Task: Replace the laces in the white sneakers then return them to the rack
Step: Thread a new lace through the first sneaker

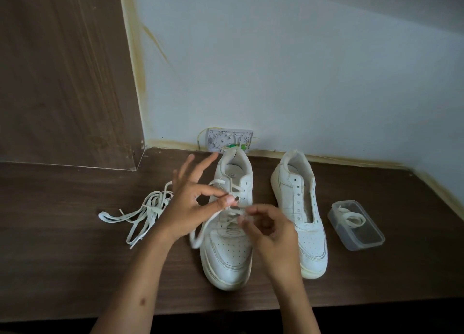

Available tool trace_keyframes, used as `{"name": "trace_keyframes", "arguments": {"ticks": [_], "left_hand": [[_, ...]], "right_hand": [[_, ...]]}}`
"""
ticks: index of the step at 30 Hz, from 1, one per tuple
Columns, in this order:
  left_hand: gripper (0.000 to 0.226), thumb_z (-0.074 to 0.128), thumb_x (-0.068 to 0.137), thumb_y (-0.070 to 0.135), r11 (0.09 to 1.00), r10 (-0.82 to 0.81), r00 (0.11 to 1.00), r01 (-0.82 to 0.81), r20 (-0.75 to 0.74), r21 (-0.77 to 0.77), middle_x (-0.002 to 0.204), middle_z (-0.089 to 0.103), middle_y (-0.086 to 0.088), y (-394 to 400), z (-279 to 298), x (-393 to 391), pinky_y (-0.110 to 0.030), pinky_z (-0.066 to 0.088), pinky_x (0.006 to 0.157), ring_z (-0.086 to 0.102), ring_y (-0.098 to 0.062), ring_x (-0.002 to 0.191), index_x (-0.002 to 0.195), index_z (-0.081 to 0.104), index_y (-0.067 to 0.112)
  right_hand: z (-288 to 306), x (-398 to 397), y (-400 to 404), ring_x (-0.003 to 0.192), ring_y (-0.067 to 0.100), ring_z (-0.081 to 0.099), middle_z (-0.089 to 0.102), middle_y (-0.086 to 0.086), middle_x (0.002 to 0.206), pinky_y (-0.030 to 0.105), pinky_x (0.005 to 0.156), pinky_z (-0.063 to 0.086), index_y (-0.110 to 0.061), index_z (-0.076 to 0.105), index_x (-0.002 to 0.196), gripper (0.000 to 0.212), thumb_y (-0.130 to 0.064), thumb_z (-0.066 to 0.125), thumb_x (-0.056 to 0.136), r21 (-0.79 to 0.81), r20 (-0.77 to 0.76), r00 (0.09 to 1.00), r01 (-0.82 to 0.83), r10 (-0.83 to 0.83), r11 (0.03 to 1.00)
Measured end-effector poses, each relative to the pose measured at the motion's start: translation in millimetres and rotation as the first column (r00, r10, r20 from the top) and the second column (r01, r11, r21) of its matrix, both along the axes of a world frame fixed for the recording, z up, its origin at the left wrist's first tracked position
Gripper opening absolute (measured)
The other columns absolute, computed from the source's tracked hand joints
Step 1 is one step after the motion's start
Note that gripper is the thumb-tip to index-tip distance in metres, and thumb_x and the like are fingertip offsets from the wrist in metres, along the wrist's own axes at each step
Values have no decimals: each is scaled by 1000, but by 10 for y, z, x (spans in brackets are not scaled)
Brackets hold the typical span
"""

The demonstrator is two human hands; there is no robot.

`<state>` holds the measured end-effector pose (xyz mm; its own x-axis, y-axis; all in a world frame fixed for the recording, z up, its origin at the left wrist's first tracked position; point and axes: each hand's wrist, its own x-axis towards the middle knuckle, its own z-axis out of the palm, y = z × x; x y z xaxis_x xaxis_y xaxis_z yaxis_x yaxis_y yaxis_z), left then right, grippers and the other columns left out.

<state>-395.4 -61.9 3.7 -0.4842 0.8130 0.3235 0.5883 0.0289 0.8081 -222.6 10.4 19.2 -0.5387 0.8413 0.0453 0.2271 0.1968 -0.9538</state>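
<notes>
Two white sneakers stand side by side on a dark wooden table, toes toward me. The left sneaker (227, 248) is partly laced with a white lace (200, 233) that loops out over its left side. My left hand (190, 205) pinches this lace between thumb and forefinger above the eyelets, its other fingers spread upward. My right hand (268, 228) pinches the lace over the sneaker's tongue. The right sneaker (305, 218) has bare eyelets and no lace. A heap of loose white laces (145, 213) lies to the left of my left hand.
A clear plastic box (356, 224) with a coiled white lace inside sits right of the sneakers. A small white wall fitting (229, 140) with thin wires is behind the left sneaker. A wooden panel (65, 70) rises at the back left. The table's front edge (75, 317) runs near my forearms.
</notes>
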Motion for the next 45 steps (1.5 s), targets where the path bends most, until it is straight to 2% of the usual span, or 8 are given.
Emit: {"name": "trace_keyframes", "arguments": {"ticks": [6,12,16,20,23,34,42,45], "left_hand": [[35,64,75,57,983,-126,987,111,104,146,153,27,30,71,67,159,-52,1,120,-2,0,148,93,79,31],[9,77,79,35,922,209,865,-329,457,202,127,58,16,89,39,4,-19,46,92,52,-9,124,82,77,27],[36,76,76,45,815,576,815,-579,64,28,121,61,15,12,-119,-108,-35,43,96,53,-15,117,110,67,36],[48,68,75,58,980,-29,998,19,50,198,119,62,24,94,98,162,-19,36,102,49,4,119,120,65,41],[36,65,76,59,978,-83,984,111,-158,179,95,65,29,220,8,302,-32,30,106,53,6,105,107,71,41],[22,61,87,46,766,587,808,-573,46,292,66,68,14,-22,-72,-161,-47,50,77,64,-13,65,86,76,29],[14,63,88,42,695,715,693,-693,-93,192,89,72,9,-55,-128,-197,-55,45,90,67,-21,86,95,73,35],[29,61,89,41,824,561,799,-515,-216,236,114,68,8,28,-98,-158,-52,42,95,61,-21,105,115,70,31]], "right_hand": [[108,-59,-56,70,13,61,66,9,78,21,64,49,-1,64,117,31,-6,69,87,-358,-420,860,-451,290,818],[128,193,183,60,8,48,59,2,67,17,53,38,-8,75,89,18,-23,67,84,-349,-278,906,-405,319,845],[70,288,317,57,12,40,55,4,66,19,50,31,-2,72,87,24,-25,66,84,-272,-217,951,-277,222,922],[54,224,277,54,9,43,54,5,62,17,48,34,-3,73,91,23,-23,64,84,-159,-232,952,-240,200,958],[51,166,251,52,6,45,57,6,63,15,49,36,0,71,95,22,-18,62,87,-108,-243,936,-287,254,952],[17,318,446,53,15,41,59,0,61,23,48,29,-15,75,75,20,-32,67,82,-159,-43,935,-353,351,922],[-25,279,461,58,3,50,65,-3,66,13,56,41,-24,76,85,22,-12,61,95,-29,42,982,-181,182,983],[-35,168,398,64,0,60,69,-5,71,10,61,46,-27,69,92,32,1,54,96,85,32,997,-68,65,994]]}}
